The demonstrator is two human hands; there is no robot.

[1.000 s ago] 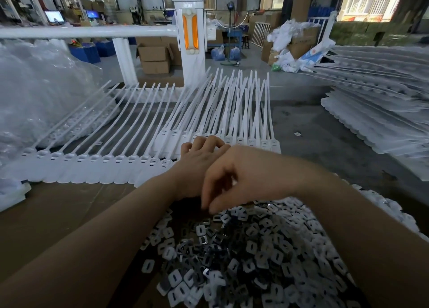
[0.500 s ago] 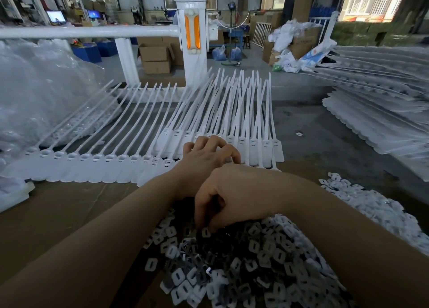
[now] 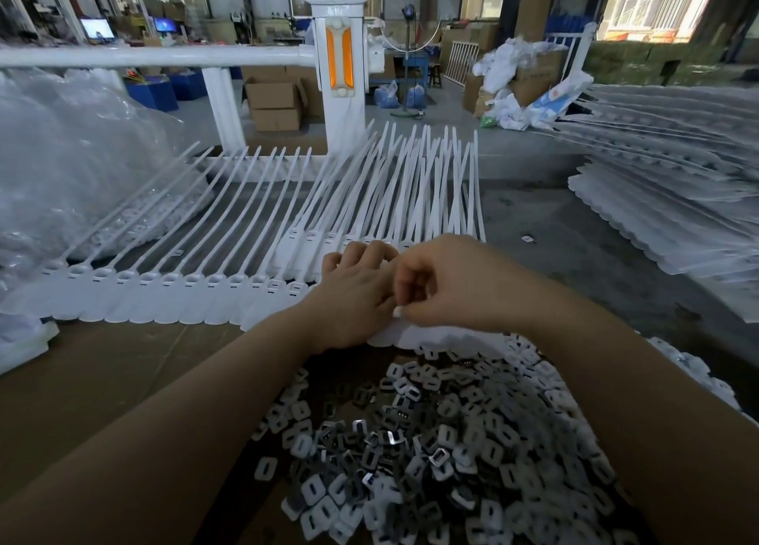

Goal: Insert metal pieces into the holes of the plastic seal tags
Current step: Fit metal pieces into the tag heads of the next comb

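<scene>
Nearest the person, a heap of metal pieces [image 3: 410, 442] lies at the bench's near edge, within easy reach for picking. Just beyond, the right hand [image 3: 460, 285] curls its fingers [image 3: 404, 298] in a pinch, probably on one piece, though it is hidden. The left hand [image 3: 357, 294] rests flat, steadying the tags [image 3: 197, 289], whose row spans the bench with straps fanning toward the far edge.

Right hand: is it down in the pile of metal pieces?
No, the right hand is above the pile of metal pieces, at the seal tags.
</scene>
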